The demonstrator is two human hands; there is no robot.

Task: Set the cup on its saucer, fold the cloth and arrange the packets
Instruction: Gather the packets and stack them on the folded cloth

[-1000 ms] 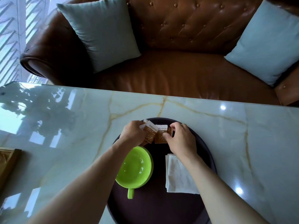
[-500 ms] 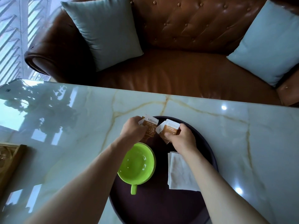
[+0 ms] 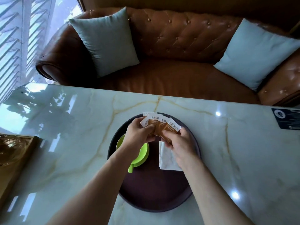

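Observation:
Several brown-and-white packets (image 3: 160, 125) are fanned out above the far part of a round dark tray (image 3: 154, 197). My left hand (image 3: 139, 135) pinches the left packets and my right hand (image 3: 180, 143) grips the rightmost one. A lime-green cup (image 3: 142, 153) with its handle toward me sits on a matching saucer on the tray's left side, partly hidden by my left wrist. A folded white cloth (image 3: 167, 158) lies flat on the tray to the right of the cup, partly under my right hand.
The tray rests on a glossy marble table (image 3: 73, 127). A wooden tray with a glass object (image 3: 11, 151) sits at the left edge. A dark sticker (image 3: 287, 118) is at the table's far right. A brown leather sofa (image 3: 170, 78) with two pale blue cushions stands behind.
Both hands have lifted the packets off the tray and spread them into a fan. The camera has tilted up, so more of the sofa shows.

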